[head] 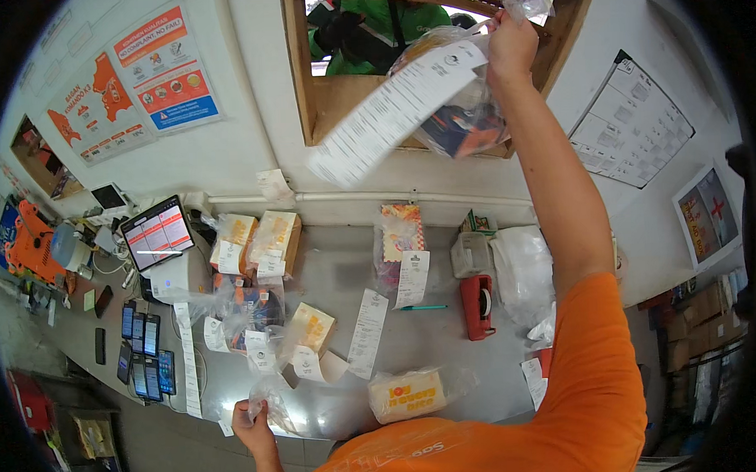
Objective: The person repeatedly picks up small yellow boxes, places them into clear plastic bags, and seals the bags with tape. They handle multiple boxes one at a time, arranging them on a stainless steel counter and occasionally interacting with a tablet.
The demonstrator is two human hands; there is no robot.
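Note:
My right hand [514, 47] is raised at the wall window, gripping the gathered neck of a clear plastic bag [468, 123]. Inside it a dark blue and orange package shows, and a long printed receipt [399, 113] hangs across its front. Low on the left, my left hand [254, 421] pinches a crumpled piece of clear plastic [275, 409] at the counter's front edge. Near it lies a yellow and white food box [312, 325] in clear wrap with a curled receipt [311, 365].
Beyond the wooden window frame [306, 107] stands a person in a green jacket [370, 24]. On the steel counter [340, 237] are bagged boxes [275, 239], a red tape dispenser [477, 307], a stack of plastic bags [523, 268], several phones [150, 334], a tablet [157, 233] and a wrapped box [415, 396].

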